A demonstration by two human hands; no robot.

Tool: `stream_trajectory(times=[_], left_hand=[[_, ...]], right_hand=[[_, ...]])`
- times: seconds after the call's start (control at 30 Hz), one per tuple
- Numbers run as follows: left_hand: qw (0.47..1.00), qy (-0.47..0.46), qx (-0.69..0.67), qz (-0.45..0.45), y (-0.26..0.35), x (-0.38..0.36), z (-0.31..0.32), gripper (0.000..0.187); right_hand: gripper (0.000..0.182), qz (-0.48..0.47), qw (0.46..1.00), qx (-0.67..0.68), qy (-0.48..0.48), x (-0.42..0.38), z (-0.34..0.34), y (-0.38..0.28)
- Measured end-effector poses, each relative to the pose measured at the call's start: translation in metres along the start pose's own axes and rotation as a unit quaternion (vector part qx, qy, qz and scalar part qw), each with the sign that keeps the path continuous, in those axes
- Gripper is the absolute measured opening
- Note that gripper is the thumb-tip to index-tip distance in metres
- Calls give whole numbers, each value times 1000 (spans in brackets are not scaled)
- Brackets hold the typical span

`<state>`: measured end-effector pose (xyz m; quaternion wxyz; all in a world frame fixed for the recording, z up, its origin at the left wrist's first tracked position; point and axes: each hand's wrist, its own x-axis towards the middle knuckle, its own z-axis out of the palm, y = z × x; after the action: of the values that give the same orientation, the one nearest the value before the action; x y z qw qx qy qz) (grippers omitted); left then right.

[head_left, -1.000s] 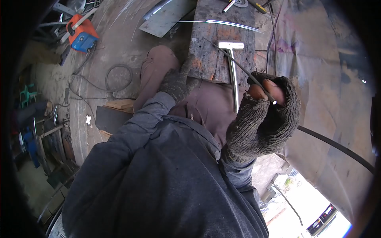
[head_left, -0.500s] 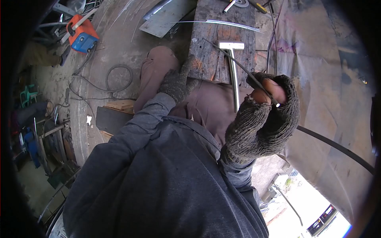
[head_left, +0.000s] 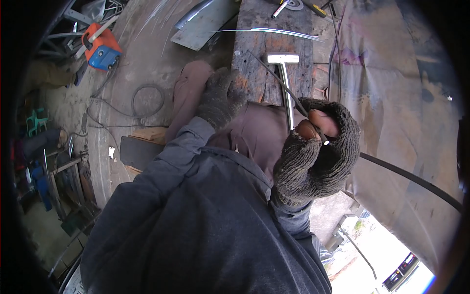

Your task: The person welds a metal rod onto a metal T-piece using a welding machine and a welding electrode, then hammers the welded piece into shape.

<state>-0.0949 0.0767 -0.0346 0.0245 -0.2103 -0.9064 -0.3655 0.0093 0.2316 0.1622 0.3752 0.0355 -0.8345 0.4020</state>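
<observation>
Pinched between the bare thumb and fingertip of my right hand (head_left: pixel 320 152), in a dark knitted glove, is a thin dark welding rod (head_left: pixel 285 89). Its bright bare end shows at the fingers; the other end points over the bench. Beneath the rod, a shiny metal T-shaped piece (head_left: pixel 283 59) lies on a worn wooden bench (head_left: pixel 254 73), its stem reaching over my lap. My gloved left hand (head_left: pixel 220 100) lies by my knee at the bench's near edge, fingers apart, holding nothing I can see.
Thin metal rods (head_left: pixel 274 32) lie across the bench, with a grinding disc (head_left: pixel 294 4) farther back. An orange and blue welding machine (head_left: pixel 104 49) stands left, its cable (head_left: pixel 147 87) looped on the floor. A sheet (head_left: pixel 387 108) hangs at right. Another person's foot (head_left: pixel 81 73) shows at left.
My left hand's fingers have spread and turned upward beside the knee. My right hand with the welding rod has shifted slightly left and down.
</observation>
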Motion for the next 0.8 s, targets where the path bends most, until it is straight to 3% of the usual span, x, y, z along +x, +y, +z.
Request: stream_trajectory(times=[0.03,0.1,0.13,0.17,0.2,0.23,0.3,0.4,0.47,0.57,0.7,0.8], left_hand=[[1000,-1,0,1,9,6,-6,72],[976,62,-208,20,31,20,-19,66],[976,62,-207,20,45,25,-27,66],[972,78,-206,79,59,29,-35,59],[965,94,-203,138,70,33,-41,53],[965,94,-203,138,76,36,-44,53],[953,98,-184,218,82,40,-46,38],[938,65,-289,181,73,41,-39,28],[933,76,-284,207,72,45,-39,25],[925,85,-288,233,70,45,-39,21],[924,76,-293,234,72,45,-40,20],[929,65,-305,199,80,41,-43,22]], right_hand=[[40,-32,999,1,-22,1,-2,1],[39,20,1000,7,-23,-12,-4,-2],[38,72,997,15,-23,-16,-5,-3],[38,71,997,15,-23,-14,-6,-3],[39,39,999,-12,-32,-9,-7,-5],[39,8,998,-38,-42,-7,-7,-6],[40,8,998,-41,-46,-6,-8,-7],[39,22,998,-28,-53,-10,-10,-6],[38,33,998,-7,-59,-10,-9,-5],[38,-36,997,28,-55,-4,-5,0],[29,3,998,20,57,-10,3,6],[33,31,989,15,142,-24,13,14]])
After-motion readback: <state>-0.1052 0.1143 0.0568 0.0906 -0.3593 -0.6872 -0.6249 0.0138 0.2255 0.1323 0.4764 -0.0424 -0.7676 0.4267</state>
